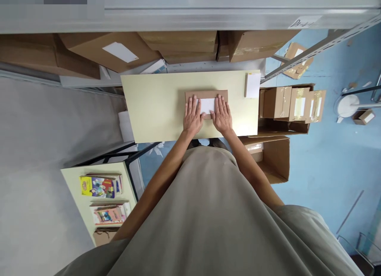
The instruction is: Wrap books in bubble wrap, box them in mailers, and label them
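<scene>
View from above of a pale yellow rectangular tabletop (154,109) on which lies a flat brown cardboard parcel (206,94) bearing a white rectangular label (207,105). The left hand (193,117) rests palm down on the left part of the parcel, its fingers extended, slightly spread and flat, with the fingertips pointing away from the body; it grasps nothing and only presses on the cardboard. The right hand (222,116) lies likewise on the right part, open and flat, fingers extended. The label shows in the gap between the 2 hands, and both hands touch or overlap its side edges. The parcel sits near the middle of the tabletop, closer to the near edge than the far one, directly under both palms. A small white stack of paper slips (253,85) lies at the far right corner of the tabletop, well apart from the hands. Beyond the table, large brown cardboard boxes (113,49) fill a grey metal shelf (190,18). To the right, an open brown carton with taped smaller boxes (293,103) stands on the blue floor (327,161). At lower left, a second pale table (74,180) carries 2 stacks of colourful books (99,186).
</scene>
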`<state>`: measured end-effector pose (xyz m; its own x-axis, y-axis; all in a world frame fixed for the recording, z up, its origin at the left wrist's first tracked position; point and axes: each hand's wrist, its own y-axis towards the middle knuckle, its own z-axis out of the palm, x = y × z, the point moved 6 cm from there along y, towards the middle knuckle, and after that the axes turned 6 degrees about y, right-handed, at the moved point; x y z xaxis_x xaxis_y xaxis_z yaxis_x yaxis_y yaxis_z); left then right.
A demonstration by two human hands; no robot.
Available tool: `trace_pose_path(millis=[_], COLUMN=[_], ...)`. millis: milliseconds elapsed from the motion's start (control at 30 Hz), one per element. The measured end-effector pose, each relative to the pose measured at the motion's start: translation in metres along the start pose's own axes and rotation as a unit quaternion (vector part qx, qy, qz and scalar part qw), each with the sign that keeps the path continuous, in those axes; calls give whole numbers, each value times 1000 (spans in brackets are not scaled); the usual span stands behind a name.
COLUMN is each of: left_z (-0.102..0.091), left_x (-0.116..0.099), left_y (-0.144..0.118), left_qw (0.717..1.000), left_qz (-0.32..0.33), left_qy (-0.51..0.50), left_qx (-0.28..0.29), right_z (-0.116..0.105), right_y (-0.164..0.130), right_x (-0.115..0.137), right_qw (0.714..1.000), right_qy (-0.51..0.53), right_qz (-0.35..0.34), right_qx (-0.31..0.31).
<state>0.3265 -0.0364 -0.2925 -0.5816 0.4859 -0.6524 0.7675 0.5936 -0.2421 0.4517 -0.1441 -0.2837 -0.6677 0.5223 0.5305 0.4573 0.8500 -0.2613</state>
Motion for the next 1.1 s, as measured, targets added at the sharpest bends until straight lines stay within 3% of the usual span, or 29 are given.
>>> trace_pose_path(millis=[167,400,633,800,900,967,1100], left_z=[-5,-7,-3,-10,-14,-15,-5], left_x=[3,10,14,27,53,75,108], left_y=[0,-16,-25,-32,-46,-56,-62], left_qw=[1000,990,980,982,988,995,993], left_qz=[-14,102,115,127,93,33,-99], left_qy=[4,58,130,105,84,65,-21], left_qx=[-7,83,97,92,87,71,54], right_z=[-1,5,31,20,6,1,13], right_y=[-2,-4,-30,-35,-43,-54,-78], right_x=[-4,-2,17,-1,-30,-53,-84], right_qw=[999,998,997,1000,999,993,958], right_qy=[-12,-28,-35,-20,17,68,234], right_qz=[26,34,-54,-23,26,67,144], right_qx=[-26,-36,38,4,-37,-66,-87])
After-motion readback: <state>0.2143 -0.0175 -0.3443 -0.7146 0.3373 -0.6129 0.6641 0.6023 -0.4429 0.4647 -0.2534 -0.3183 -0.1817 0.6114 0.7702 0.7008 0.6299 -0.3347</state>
